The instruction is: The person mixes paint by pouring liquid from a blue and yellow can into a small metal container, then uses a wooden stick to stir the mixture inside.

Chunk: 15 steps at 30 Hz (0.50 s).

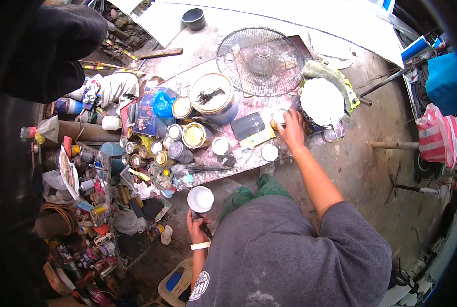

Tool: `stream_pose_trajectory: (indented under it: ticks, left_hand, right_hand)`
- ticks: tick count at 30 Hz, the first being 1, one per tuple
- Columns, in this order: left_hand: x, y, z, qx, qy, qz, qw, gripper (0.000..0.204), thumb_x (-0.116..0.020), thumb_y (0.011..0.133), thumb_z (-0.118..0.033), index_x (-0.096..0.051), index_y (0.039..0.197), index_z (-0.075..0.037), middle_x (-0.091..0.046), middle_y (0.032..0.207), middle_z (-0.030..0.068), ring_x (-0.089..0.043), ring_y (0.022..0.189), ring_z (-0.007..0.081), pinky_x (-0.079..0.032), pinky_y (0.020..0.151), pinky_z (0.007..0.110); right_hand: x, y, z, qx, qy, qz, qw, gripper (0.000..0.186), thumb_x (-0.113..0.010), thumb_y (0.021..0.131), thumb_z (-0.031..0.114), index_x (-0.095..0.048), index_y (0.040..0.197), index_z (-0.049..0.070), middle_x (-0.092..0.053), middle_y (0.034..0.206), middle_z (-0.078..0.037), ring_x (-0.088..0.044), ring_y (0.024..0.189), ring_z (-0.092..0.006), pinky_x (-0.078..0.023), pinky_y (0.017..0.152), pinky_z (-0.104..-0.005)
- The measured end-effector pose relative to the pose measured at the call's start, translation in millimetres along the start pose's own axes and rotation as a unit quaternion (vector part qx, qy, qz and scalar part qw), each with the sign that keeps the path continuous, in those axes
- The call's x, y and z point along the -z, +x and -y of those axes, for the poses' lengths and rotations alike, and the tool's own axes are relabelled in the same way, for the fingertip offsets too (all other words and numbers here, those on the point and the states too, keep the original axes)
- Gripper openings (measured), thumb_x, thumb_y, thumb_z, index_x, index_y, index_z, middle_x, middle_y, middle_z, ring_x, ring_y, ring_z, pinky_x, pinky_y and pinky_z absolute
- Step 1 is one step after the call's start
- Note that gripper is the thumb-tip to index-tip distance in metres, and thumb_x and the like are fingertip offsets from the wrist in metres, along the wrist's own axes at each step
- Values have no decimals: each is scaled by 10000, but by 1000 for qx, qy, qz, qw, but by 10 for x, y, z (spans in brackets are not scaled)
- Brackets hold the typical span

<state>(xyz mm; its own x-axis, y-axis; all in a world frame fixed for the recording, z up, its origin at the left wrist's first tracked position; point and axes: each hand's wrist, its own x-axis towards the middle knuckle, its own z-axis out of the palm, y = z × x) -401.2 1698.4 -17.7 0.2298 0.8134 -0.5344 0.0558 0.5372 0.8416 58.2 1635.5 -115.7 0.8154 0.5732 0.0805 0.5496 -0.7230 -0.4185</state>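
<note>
My left hand is closed around the dark handle of a tool that looks like a spray gun, topped by a round white cup. It is held in front of the table's near edge, at my left side. My right arm reaches over the table, and my right hand grips a small light-coloured can by its side and rim. Just left of that can lie a dark flat pad and a yellowish sheet. A small white-topped container stands at the table edge, nearer to me.
A big paint tub and several smaller cans crowd the table's left half. Behind them lies a round fan grille. A white-covered round thing sits at the right corner. Cluttered shelves and a chair stand at left.
</note>
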Motion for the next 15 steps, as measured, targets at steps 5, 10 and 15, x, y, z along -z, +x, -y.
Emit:
stream_pose_trajectory:
  ticks: [5,10,15]
  left_hand:
    - [-228,-11,-22,2,4,-6,1000,664,-499,802,-53,-343,1445,7,-599,963,124,-600,825,203,-538,709,329]
    - [-288,44,110,2,-1,5,1000,674,-512,797,-44,-348,1449,4,-602,980,117,-599,841,192,-551,693,324]
    - [-357,35,207,4,-11,20,1000,681,-510,797,-41,-342,1455,5,-594,1021,107,-588,870,177,-551,708,322]
  right_hand:
    - [33,176,110,52,40,-26,997,381,-696,846,344,-652,1123,86,-497,1316,-169,-448,1244,-352,-368,1054,-475]
    - [-195,747,318,200,-24,97,975,291,-533,946,368,-643,961,99,-688,946,-112,-634,982,-299,-442,878,-466]
    - [-135,888,452,187,-73,248,948,434,-444,964,465,-663,960,90,-701,950,-162,-658,932,-337,-449,876,-488]
